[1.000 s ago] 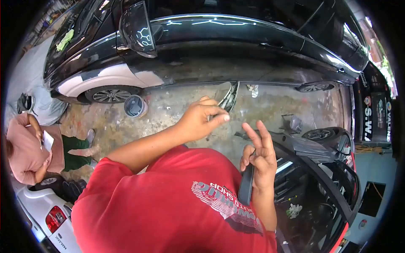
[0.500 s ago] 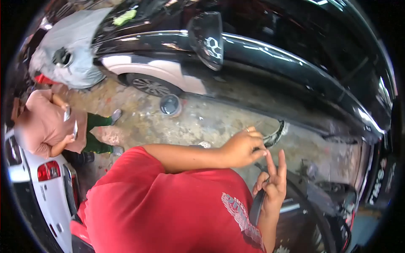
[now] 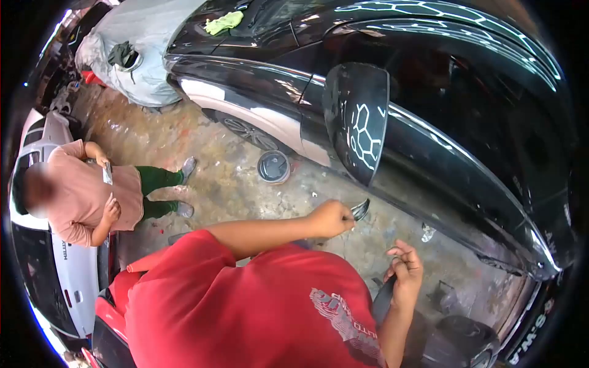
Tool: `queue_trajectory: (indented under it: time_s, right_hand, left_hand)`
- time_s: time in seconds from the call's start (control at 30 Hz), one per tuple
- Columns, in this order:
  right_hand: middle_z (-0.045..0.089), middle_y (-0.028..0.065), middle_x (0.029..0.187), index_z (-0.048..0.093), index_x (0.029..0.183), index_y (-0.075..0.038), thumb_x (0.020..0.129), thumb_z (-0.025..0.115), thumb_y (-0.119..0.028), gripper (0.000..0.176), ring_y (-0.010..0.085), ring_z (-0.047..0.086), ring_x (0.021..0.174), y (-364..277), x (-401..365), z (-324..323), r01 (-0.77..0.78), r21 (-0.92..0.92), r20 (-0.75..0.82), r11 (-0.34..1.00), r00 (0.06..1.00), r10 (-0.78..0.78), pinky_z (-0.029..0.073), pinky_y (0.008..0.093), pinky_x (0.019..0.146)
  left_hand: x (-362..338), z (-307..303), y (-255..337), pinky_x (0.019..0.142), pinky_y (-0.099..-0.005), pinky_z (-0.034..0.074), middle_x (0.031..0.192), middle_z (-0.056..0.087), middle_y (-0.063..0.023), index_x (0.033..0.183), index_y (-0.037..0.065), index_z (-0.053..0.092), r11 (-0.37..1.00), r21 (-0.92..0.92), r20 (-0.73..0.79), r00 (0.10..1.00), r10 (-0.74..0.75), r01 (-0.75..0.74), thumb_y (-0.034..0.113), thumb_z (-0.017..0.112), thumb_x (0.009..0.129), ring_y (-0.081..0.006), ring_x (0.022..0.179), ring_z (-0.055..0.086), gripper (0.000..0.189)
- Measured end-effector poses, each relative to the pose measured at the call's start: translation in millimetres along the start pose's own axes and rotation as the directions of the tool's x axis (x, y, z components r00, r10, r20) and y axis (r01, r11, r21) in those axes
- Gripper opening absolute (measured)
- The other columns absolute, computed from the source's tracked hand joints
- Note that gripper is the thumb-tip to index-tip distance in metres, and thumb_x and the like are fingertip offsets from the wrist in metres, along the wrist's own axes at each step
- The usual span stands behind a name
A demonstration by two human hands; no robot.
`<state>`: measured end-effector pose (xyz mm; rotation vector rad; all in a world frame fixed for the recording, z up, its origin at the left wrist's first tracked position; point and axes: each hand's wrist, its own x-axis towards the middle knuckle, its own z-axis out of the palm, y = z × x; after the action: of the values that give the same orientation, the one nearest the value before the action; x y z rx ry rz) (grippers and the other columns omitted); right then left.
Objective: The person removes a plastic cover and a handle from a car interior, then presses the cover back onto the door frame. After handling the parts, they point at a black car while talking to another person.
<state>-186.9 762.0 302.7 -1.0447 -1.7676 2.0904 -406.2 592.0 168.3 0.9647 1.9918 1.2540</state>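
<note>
My left hand [image 3: 331, 218] is closed on one end of a small, curved, shiny dark piece [image 3: 361, 210], held out over the floor. Lower and to the right, my right hand [image 3: 405, 265] has bent fingers, with a dark flat strip [image 3: 384, 299] between thumb and palm. The strip's lower end is hidden against my red shirt [image 3: 264, 300]. A gap separates my two hands. Beyond them stands a black car [image 3: 429, 153] with a large side mirror [image 3: 357, 122].
A bucket [image 3: 273, 167] stands on the stained floor [image 3: 233, 190] near the car's front wheel [image 3: 250, 132]. At left another person [image 3: 92, 190] holds a small pale object. Behind are a white vehicle [image 3: 78, 270] and a covered car [image 3: 147, 30]. A dark round object [image 3: 463, 340] sits lower right.
My left hand has moved left, away from my right hand, with the dark piece. The two raised fingers of my right hand have bent. The view has shifted, bringing more of the car in.
</note>
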Motion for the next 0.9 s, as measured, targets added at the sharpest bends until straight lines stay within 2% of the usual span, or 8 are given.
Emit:
queue_trajectory:
  time_s: [0.17, 0.23, 0.3, 0.43, 0.57, 0.7, 0.77, 0.9]
  right_hand:
    - [0.074, 0.0099, 0.115, 0.069, 0.136, -0.001, 0.095, 0.060, 0.006, 0.043, 0.0063, 0.058, 0.069, 8.5, 66.3, 2.8, -0.138, 0.035, 0.170, 0.990, 0.977, 0.130, 0.052, 0.0241, 0.060]
    - [0.076, 0.0051, 0.110, 0.071, 0.134, -0.003, 0.095, 0.068, 0.003, 0.040, 0.0069, 0.060, 0.072, 37.8, 107.4, -2.1, -0.035, -0.247, 0.333, 0.968, 0.936, 0.119, 0.052, 0.0252, 0.064]
    - [0.076, 0.0030, 0.108, 0.071, 0.135, -0.004, 0.095, 0.073, 0.001, 0.040, 0.0070, 0.061, 0.073, 48.7, 148.7, 6.5, 0.019, -0.312, 0.442, 0.950, 0.888, 0.127, 0.052, 0.0260, 0.066]
    - [0.075, 0.0003, 0.100, 0.073, 0.133, -0.007, 0.096, 0.082, -0.008, 0.038, 0.0084, 0.064, 0.082, 51.3, 212.4, 32.9, 0.088, -0.392, 0.679, 0.916, 0.699, 0.224, 0.055, 0.0281, 0.075]
    - [0.077, 0.0017, 0.103, 0.074, 0.126, -0.004, 0.097, 0.083, -0.009, 0.031, 0.0094, 0.068, 0.089, 40.1, 269.5, 29.6, 0.063, -0.358, 0.802, 0.932, 0.531, 0.272, 0.055, 0.0277, 0.082]
    - [0.078, 0.0035, 0.108, 0.075, 0.122, 0.000, 0.099, 0.081, -0.007, 0.024, 0.0103, 0.071, 0.098, 33.4, 307.3, 20.5, -0.077, -0.326, 0.875, 0.942, 0.353, 0.332, 0.056, 0.0280, 0.089]
    - [0.079, 0.0043, 0.111, 0.075, 0.121, 0.000, 0.100, 0.080, -0.006, 0.023, 0.0112, 0.072, 0.102, 32.1, 319.1, 15.2, -0.068, -0.342, 0.886, 0.937, 0.308, 0.345, 0.057, 0.0286, 0.091]
    - [0.079, 0.0034, 0.109, 0.076, 0.120, -0.001, 0.100, 0.078, -0.005, 0.020, 0.0104, 0.071, 0.100, 29.8, 333.9, 10.4, -0.194, -0.335, 0.899, 0.922, 0.227, 0.374, 0.057, 0.0287, 0.089]
  left_hand:
    - [2.7, -15.1, -17.3, 0.079, -0.0473, 0.057, 0.091, 0.075, -0.0224, 0.096, 0.001, 0.081, 0.980, 0.001, 0.078, 0.977, -0.198, 0.199, 0.023, 0.077, 0.093, -0.0407, 0.083, 0.073, 0.023]
    - [7.4, -17.2, -10.2, 0.078, -0.0452, 0.057, 0.088, 0.074, -0.0219, 0.097, -0.001, 0.080, 0.984, 0.004, 0.014, 0.984, -0.177, 0.177, 0.028, 0.076, 0.098, -0.0353, 0.080, 0.074, 0.030]
    - [19.8, -27.2, 16.2, 0.073, -0.0508, 0.057, 0.076, 0.073, -0.0216, 0.082, 0.000, 0.078, 0.883, -0.030, 0.085, 0.881, -0.464, 0.468, 0.034, 0.074, 0.100, -0.0389, 0.073, 0.075, 0.038]
    - [41.7, -10.6, 4.1, 0.063, -0.0418, 0.052, 0.074, 0.073, -0.0138, 0.084, 0.002, 0.079, 0.989, -0.019, -0.199, 0.969, -0.147, 0.146, 0.046, 0.076, 0.102, -0.0232, 0.064, 0.066, 0.048]
    - [68.1, -22.0, 7.2, 0.061, -0.0427, 0.046, 0.069, 0.059, -0.0090, 0.083, 0.003, 0.068, 0.919, -0.013, -0.062, 0.917, -0.394, 0.394, 0.045, 0.095, 0.084, -0.0212, 0.066, 0.058, 0.050]
    - [78.6, 0.3, 1.3, 0.052, -0.0379, 0.038, 0.059, 0.053, -0.0040, 0.063, 0.005, 0.059, 0.928, 0.173, -0.353, 0.900, -0.255, 0.331, 0.048, 0.098, 0.081, -0.0154, 0.055, 0.048, 0.061]
    - [84.7, 5.9, 23.7, 0.047, -0.0365, 0.035, 0.052, 0.050, -0.0027, 0.055, 0.006, 0.054, 0.838, -0.064, -0.233, 0.809, -0.540, 0.542, 0.048, 0.098, 0.082, -0.0126, 0.049, 0.046, 0.066]
    - [78.0, 31.9, -21.9, 0.046, -0.0348, 0.033, 0.053, 0.051, -0.0020, 0.057, 0.007, 0.054, 0.869, -0.123, -0.320, 0.810, -0.491, 0.479, 0.049, 0.097, 0.084, -0.0113, 0.049, 0.046, 0.065]
